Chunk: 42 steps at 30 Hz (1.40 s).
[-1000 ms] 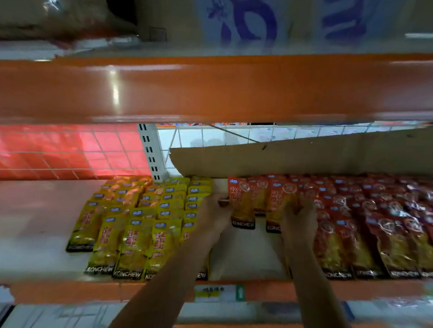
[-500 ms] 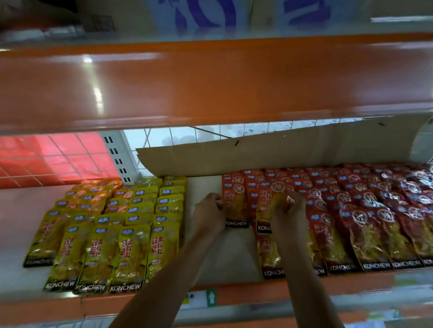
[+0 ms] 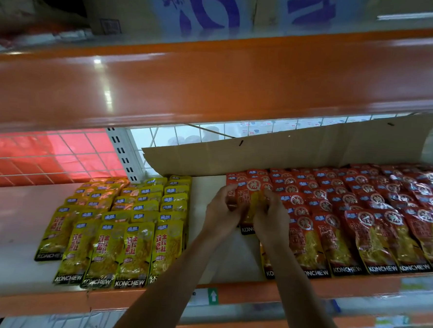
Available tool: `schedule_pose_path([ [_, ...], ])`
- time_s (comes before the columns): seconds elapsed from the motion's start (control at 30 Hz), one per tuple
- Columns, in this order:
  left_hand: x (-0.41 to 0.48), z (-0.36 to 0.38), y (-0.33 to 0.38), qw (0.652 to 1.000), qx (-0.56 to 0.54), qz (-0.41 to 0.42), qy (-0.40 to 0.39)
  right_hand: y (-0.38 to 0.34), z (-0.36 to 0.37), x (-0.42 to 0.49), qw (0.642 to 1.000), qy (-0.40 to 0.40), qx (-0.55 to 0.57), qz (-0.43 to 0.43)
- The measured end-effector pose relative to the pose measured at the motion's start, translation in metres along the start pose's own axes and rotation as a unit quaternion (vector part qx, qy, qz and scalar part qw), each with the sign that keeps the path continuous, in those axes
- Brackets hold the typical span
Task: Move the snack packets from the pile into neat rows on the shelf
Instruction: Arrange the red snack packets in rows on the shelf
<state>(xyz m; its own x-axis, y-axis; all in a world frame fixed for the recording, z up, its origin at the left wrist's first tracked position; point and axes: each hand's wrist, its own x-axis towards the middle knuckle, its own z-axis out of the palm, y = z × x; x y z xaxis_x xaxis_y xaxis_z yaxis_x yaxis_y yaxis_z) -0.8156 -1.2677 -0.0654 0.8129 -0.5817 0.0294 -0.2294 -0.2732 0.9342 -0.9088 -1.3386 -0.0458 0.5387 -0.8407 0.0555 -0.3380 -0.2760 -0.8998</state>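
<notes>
Rows of red snack packets cover the right half of the white shelf. Yellow snack packets lie in overlapping rows to the left. Between the two groups runs a bare strip of shelf. At the left end of the red rows, my left hand and my right hand grip one red packet by its left and right sides, fingers curled over it. The packet's lower edge shows between my wrists. More red packets lie under my right forearm.
An orange shelf lip overhangs close above. A cardboard sheet stands along the back behind the red packets. White wire mesh and a slotted upright close the back left. The orange front edge carries price labels.
The camera has shifted, so the shelf sits further right and lower in view. My two hands have drawn together from separate packets onto one red packet at the left end of the rows.
</notes>
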Motion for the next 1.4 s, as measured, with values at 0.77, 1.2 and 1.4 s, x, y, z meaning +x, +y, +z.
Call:
schedule_pose_path([
  [0.77,-0.001,-0.004,-0.02,0.966,0.242,0.087,0.0,0.018,0.006,0.002,0.988,0.004,-0.132,-0.075],
  [1.2,-0.006,-0.052,-0.021,0.943,0.271,0.164,0.106,-0.013,0.053,-0.012,0.974,-0.027,-0.168,-0.151],
  [1.4,-0.017,-0.124,-0.042,0.916,0.328,0.156,0.17,-0.051,0.112,-0.036,0.958,-0.096,-0.168,-0.213],
])
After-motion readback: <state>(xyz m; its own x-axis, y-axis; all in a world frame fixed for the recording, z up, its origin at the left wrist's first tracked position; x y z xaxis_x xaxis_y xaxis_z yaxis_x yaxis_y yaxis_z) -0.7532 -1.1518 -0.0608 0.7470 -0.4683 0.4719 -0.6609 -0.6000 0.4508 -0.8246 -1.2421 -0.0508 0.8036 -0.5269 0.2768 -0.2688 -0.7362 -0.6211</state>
